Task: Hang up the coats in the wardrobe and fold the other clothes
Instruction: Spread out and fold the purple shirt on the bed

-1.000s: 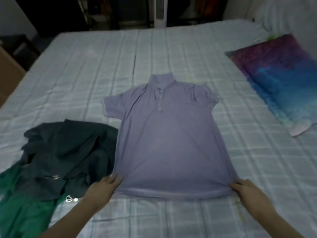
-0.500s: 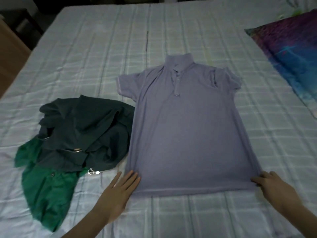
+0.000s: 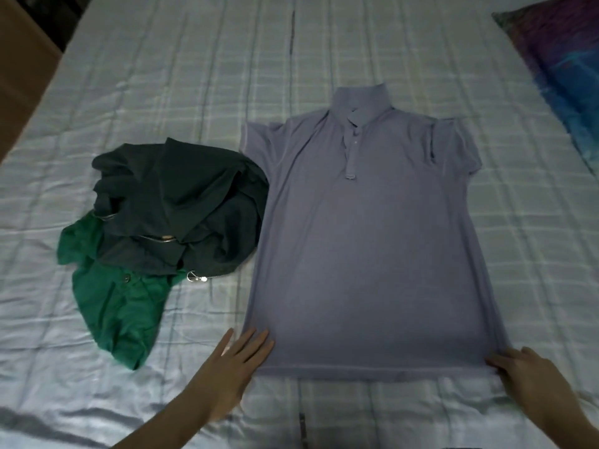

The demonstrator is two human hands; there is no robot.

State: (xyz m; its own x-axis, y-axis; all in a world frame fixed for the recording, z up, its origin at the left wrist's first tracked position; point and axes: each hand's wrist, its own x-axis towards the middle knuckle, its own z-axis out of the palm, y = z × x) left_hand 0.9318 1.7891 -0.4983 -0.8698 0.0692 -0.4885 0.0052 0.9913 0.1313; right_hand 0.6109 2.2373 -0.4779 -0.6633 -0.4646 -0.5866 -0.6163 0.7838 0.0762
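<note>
We see a lilac polo shirt (image 3: 366, 241) of thin, matt knit cloth, smooth-lying. The dark jacket (image 3: 184, 202) is crumpled matt fabric with shiny metal zips; the green garment (image 3: 116, 306) is soft cloth. The bed sheet (image 3: 162, 92) shows a faint sheen, slightly wrinkled.

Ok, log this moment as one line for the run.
stage: polo shirt spread flat | left hand flat at hem corner | right hand holds other corner | dark jacket unsorted

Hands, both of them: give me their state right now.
Left hand: open, straight fingers resting flat on the polo shirt at its hem corner.
Right hand: fingers curled at the opposite hem corner; grip cannot be told.
</note>
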